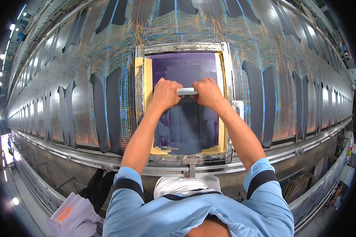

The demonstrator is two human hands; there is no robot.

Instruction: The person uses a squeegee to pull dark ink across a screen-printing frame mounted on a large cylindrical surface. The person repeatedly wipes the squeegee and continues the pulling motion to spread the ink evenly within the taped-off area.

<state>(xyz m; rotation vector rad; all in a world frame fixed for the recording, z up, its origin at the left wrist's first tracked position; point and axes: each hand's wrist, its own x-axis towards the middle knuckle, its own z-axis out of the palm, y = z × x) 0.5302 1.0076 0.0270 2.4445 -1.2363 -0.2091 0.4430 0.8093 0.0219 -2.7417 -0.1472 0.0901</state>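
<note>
Both of my hands are closed round a squeegee [187, 91] with a pale grey bar, held crosswise over a screen printing frame [186, 48]. My left hand [166, 93] grips its left end and my right hand [208, 92] its right end. Inside the frame, the purple mesh [178, 63] carries a dark smear of ink [186, 122] below the squeegee. Yellow tape [148, 79] lines the mesh edges. The squeegee's blade is mostly hidden by my hands, so its contact with the mesh is hard to see.
Dark cut fabric pieces [114, 106] lie in pairs along a long printing table [241, 91] marked with coloured lines. A metal rail [154, 170] with a clamp [192, 166] runs along its near edge. A light cloth [73, 215] hangs at lower left; stacked frames [298, 187] stand under the table.
</note>
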